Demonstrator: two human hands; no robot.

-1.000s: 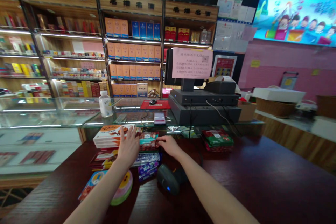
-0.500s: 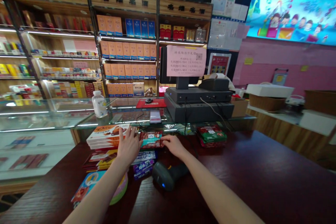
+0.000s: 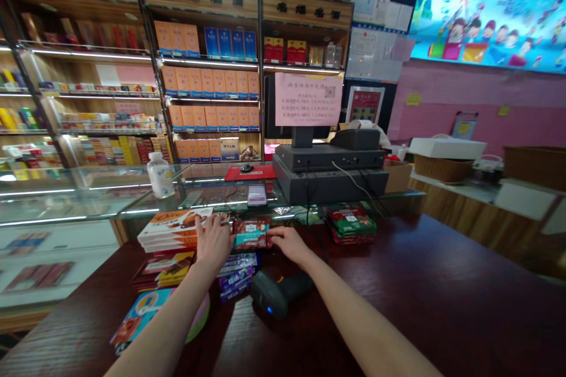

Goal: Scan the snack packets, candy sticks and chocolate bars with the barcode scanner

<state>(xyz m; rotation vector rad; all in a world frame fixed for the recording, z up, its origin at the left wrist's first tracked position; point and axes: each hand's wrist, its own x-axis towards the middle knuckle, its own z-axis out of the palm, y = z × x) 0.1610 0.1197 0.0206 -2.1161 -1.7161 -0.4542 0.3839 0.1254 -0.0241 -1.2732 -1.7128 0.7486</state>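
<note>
Both of my hands reach across a dark wooden counter (image 3: 420, 306) to a red and teal snack packet (image 3: 252, 234). My left hand (image 3: 213, 242) holds the packet's left end, fingers curled on it, beside a stack of orange chocolate boxes (image 3: 170, 228). My right hand (image 3: 287, 243) pinches the packet's right end. Under the packet lie blue and purple packets (image 3: 236, 274). A black barcode scanner (image 3: 274, 293) lies just below my right wrist.
A cash register with a screen and pink notice (image 3: 329, 174) stands on the glass case (image 3: 79, 197) behind. Red and green packets (image 3: 351, 224) lie to the right. A round colourful tin (image 3: 145, 315) sits near left. A white bottle (image 3: 160, 175) and shelves of boxes stand behind.
The view has shifted right, so everything sits further left in frame. My hands stay on the packet, with the left fingers closing more onto its end.
</note>
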